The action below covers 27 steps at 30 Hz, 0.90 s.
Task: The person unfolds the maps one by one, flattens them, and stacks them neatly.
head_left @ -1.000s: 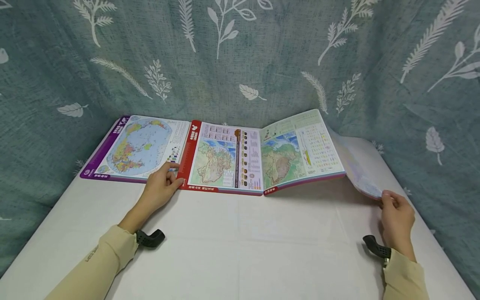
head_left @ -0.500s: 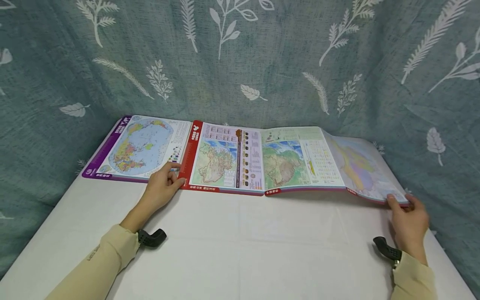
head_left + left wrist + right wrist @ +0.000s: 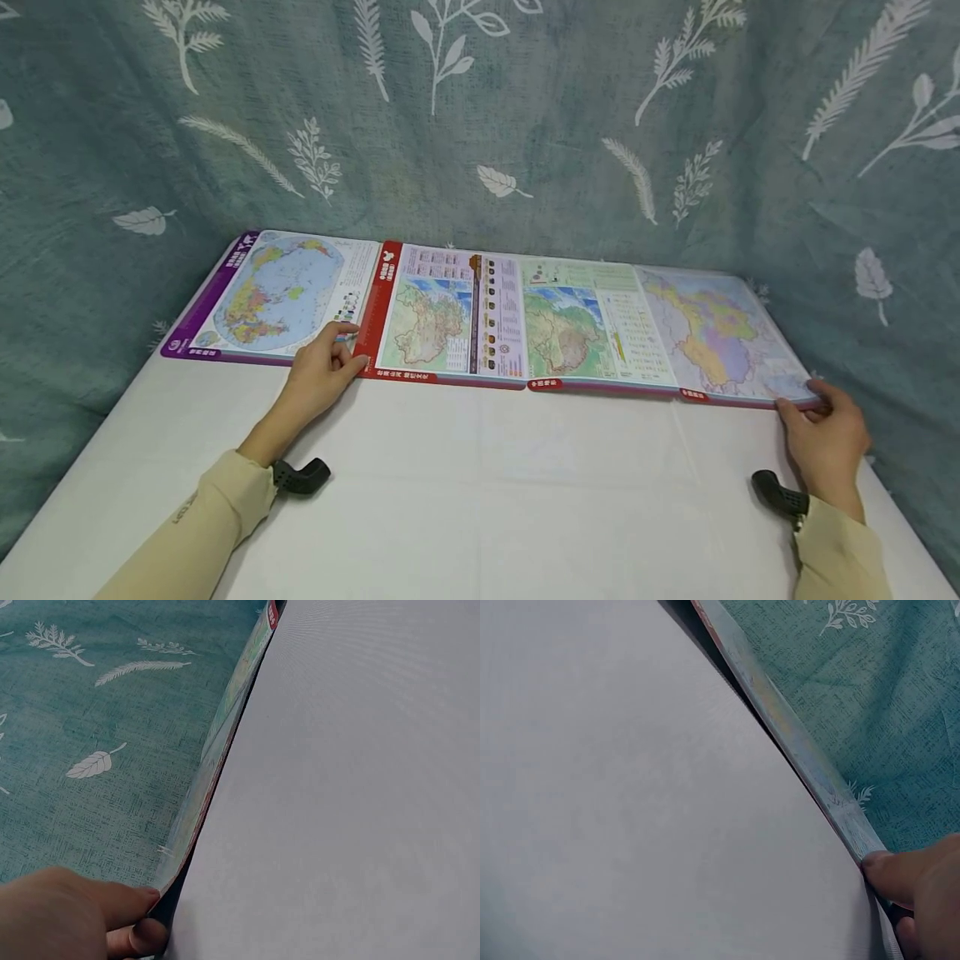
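Note:
A red-edged folding map (image 3: pixel 442 325) lies unfolded along the back of the table, its three panels side by side. At its near left corner, my left hand (image 3: pixel 321 379) pinches the red edge; in the left wrist view the thumb (image 3: pixel 135 904) is on top and a fingertip below. My right hand (image 3: pixel 828 433) holds the near right corner of the pastel end panel (image 3: pixel 701 333), with the thumb (image 3: pixel 892 874) at the rim in the right wrist view. A purple-edged world map (image 3: pixel 277 292) lies against the red edge on the left, behind my left hand.
The white-covered table (image 3: pixel 510 492) extends in front of the maps. A green-blue curtain (image 3: pixel 480 125) with white leaf prints hangs right behind them and along both sides. Black wrist-worn devices (image 3: pixel 302 477) stick out at both sleeves.
The right panels have come down from a raised, bent position to nearly flat, and the pastel panel now shows fully. My right hand has moved right with its corner; my left hand stays put.

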Available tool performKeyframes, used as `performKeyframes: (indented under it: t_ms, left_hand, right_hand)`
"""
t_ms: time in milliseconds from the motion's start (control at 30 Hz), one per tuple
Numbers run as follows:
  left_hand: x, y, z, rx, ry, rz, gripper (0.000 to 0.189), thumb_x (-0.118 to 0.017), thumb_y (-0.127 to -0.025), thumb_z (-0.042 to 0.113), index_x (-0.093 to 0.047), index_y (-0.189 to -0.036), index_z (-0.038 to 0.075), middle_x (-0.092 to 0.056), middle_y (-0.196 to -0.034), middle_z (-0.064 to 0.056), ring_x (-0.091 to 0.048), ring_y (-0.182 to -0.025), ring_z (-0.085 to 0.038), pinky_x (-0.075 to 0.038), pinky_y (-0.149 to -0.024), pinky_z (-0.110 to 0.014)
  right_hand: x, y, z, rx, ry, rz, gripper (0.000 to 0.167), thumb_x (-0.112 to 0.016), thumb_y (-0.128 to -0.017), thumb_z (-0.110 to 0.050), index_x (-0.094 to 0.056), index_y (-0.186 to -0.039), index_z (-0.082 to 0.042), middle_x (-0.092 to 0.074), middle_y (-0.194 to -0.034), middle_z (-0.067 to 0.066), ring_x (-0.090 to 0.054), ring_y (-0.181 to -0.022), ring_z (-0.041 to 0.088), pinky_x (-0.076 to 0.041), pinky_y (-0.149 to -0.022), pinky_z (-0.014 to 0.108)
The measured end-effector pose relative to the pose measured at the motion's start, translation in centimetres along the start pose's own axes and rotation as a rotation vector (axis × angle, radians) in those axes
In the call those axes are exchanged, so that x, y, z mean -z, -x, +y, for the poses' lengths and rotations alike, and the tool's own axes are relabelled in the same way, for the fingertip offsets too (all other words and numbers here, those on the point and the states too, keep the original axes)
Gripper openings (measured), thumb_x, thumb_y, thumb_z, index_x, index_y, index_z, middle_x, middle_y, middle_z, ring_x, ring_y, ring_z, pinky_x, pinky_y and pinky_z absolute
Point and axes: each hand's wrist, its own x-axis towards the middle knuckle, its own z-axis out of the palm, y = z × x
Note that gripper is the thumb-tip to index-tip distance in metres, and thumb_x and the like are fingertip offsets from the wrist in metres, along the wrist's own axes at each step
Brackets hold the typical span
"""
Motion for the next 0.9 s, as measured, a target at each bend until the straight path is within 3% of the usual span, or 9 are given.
performKeyframes:
  t_ms: [267, 400, 467, 533, 633, 667, 800, 900]
  left_hand:
    - [0.1, 0.0, 0.0, -0.022, 0.013, 0.040, 0.042, -0.077, -0.096, 0.014, -0.060, -0.132, 0.002, -0.054, -0.064, 0.000, -0.046, -0.057, -0.010, -0.038, -0.066, -0.029]
    - [0.1, 0.0, 0.0, -0.032, 0.014, 0.079, 0.038, -0.078, -0.096, 0.016, -0.064, -0.128, 0.002, -0.052, -0.059, 0.001, -0.045, -0.055, -0.008, -0.039, -0.069, -0.030]
    - [0.2, 0.0, 0.1, -0.036, 0.018, 0.096, 0.036, -0.078, -0.095, 0.017, -0.066, -0.125, 0.003, -0.051, -0.058, 0.001, -0.044, -0.054, -0.008, -0.039, -0.068, -0.030]
    - [0.2, 0.1, 0.1, -0.041, 0.028, 0.115, 0.034, -0.079, -0.095, 0.020, -0.068, -0.122, 0.004, -0.050, -0.058, 0.000, -0.044, -0.052, -0.009, -0.040, -0.065, -0.029]
    - [0.3, 0.1, 0.1, -0.044, 0.040, 0.143, 0.030, -0.080, -0.095, 0.025, -0.071, -0.117, 0.006, -0.049, -0.059, -0.001, -0.044, -0.052, -0.011, -0.039, -0.061, -0.028]
    - [0.4, 0.2, 0.1, -0.048, 0.042, 0.156, 0.029, -0.080, -0.095, 0.026, -0.072, -0.115, 0.007, -0.049, -0.059, -0.001, -0.043, -0.051, -0.011, -0.039, -0.059, -0.028]
    - [0.5, 0.3, 0.2, -0.067, 0.061, 0.197, 0.027, -0.081, -0.094, 0.025, -0.074, -0.114, 0.008, -0.049, -0.060, -0.001, -0.043, -0.051, -0.010, -0.037, -0.057, -0.027]
    - [0.4, 0.3, 0.2, -0.081, 0.072, 0.206, 0.027, -0.081, -0.094, 0.023, -0.073, -0.115, 0.007, -0.050, -0.060, -0.001, -0.043, -0.051, -0.009, -0.037, -0.058, -0.026]
  right_hand:
    - [0.0, -0.1, 0.1, -0.038, -0.049, 0.025, 0.057, -0.068, -0.099, -0.019, -0.053, -0.152, -0.004, -0.062, -0.122, 0.022, -0.033, -0.073, -0.016, -0.031, -0.104, 0.045]
    - [-0.1, 0.0, 0.2, -0.065, -0.044, 0.045, 0.058, -0.067, -0.099, -0.019, -0.052, -0.154, -0.007, -0.062, -0.132, 0.022, -0.034, -0.074, -0.017, -0.034, -0.098, 0.036]
    - [-0.1, -0.1, 0.1, -0.070, -0.041, 0.051, 0.059, -0.066, -0.099, -0.017, -0.050, -0.155, -0.005, -0.061, -0.137, 0.024, -0.045, -0.081, -0.007, -0.033, -0.100, 0.038]
    - [-0.1, -0.1, 0.0, -0.067, -0.052, 0.062, 0.059, -0.064, -0.099, -0.017, -0.048, -0.155, -0.003, -0.058, -0.142, 0.027, -0.058, -0.098, 0.013, -0.031, -0.107, 0.045]
    - [0.0, 0.2, -0.3, -0.056, -0.088, 0.075, 0.060, -0.063, -0.100, -0.020, -0.048, -0.154, 0.002, -0.054, -0.147, 0.032, -0.051, -0.129, 0.046, -0.023, -0.116, 0.058]
    - [0.0, 0.4, -0.5, -0.050, -0.098, 0.076, 0.060, -0.062, -0.101, -0.021, -0.047, -0.154, 0.003, -0.052, -0.149, 0.033, -0.046, -0.136, 0.050, -0.021, -0.118, 0.061]
    - [-0.5, 1.0, -1.7, 0.027, -0.100, 0.094, 0.058, -0.062, -0.102, -0.023, -0.050, -0.151, 0.004, -0.049, -0.151, 0.035, -0.043, -0.140, 0.055, -0.021, -0.119, 0.064]
    - [-1.2, 1.5, -3.1, 0.135, -0.085, 0.093, 0.055, -0.064, -0.101, -0.022, -0.054, -0.148, 0.004, -0.051, -0.149, 0.035, -0.044, -0.141, 0.054, -0.024, -0.118, 0.065]
